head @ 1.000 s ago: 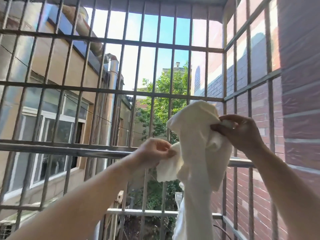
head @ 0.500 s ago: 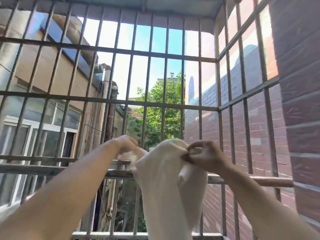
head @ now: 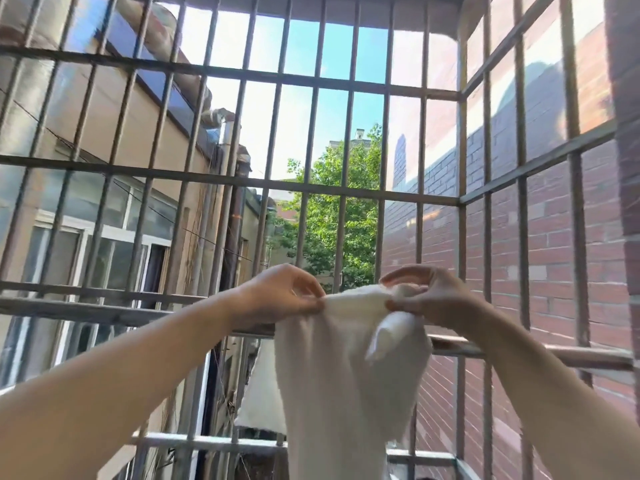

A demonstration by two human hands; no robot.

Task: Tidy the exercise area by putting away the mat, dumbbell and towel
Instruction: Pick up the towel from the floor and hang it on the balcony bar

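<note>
Both bare forearms reach forward and up, converging at the middle. The left hand pinches the white towel between thumb and fingertips; the right hand, fingers curled, grips its bunched top edge

Place: a barred balcony of a home, open to the air.
Enclosure: metal bars form a cage in front, at the right side and overhead.
Drying spot: a round rail runs across, with a white towel hanging at it.
Surroundings: a red brick wall on the right, a neighbouring building's window on the left, a green tree and blue sky between.
</note>
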